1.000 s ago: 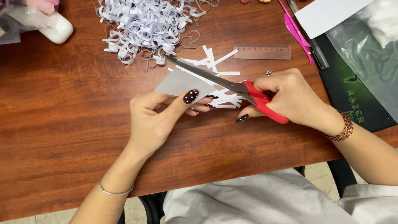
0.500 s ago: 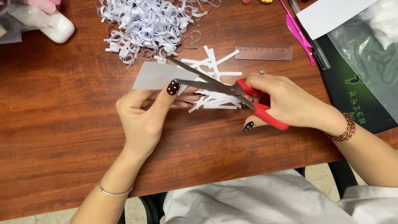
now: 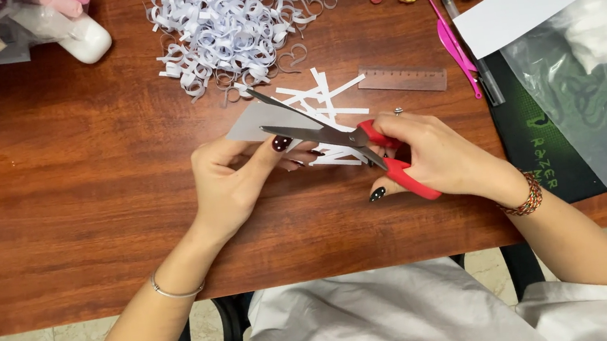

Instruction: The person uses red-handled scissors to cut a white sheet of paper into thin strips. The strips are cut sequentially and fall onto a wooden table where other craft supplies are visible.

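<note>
While the brown wooden surface [image 3: 76, 206] is carrying a heap of curled white strips [image 3: 232, 25] at its far edge, the left hand [image 3: 232, 183] is pinching a grey paper sheet [image 3: 258, 118] between its fingers. Lying just right of it, the right hand [image 3: 441, 157] is gripping red-handled scissors [image 3: 346, 138], blades parted, pointing left across the sheet's edge.

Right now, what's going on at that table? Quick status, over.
Left hand pinches grey paper sheet. Right hand works red-handled scissors, blades open across the sheet. Cut white strips lie just behind; nothing blocks the blades.
</note>
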